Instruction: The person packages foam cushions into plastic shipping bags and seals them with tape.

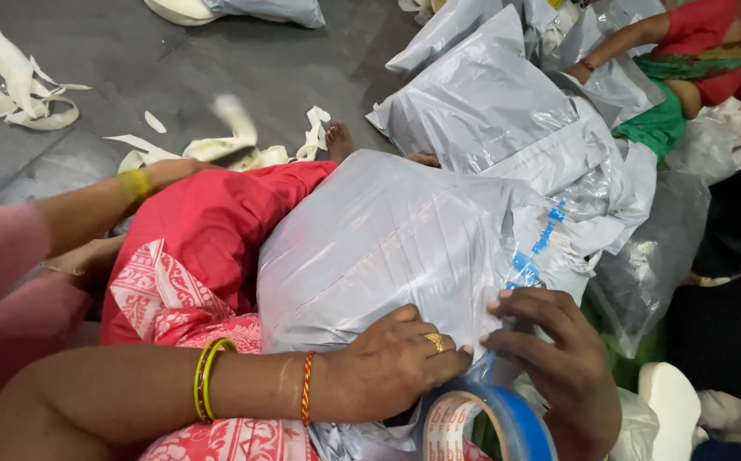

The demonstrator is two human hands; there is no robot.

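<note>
Across the person's lap lies a bulging grey plastic mailer bag (387, 248), resting on red patterned cloth (191, 256). Left hand (392, 367) presses flat on the bag's near edge, fingers together against the plastic — the right hand (558, 367) has its fingers pinched on a strip of blue-printed tape (533, 256) drawn from a blue-rimmed tape roll (490, 427) just below. Sealing appears to be the step in hand; the next move likely calls for smoothing the strip down firmly (wrinkles look a risk). More grey bags (490, 111) lie beyond — another person's arm (618, 47) reaches among them.
</note>
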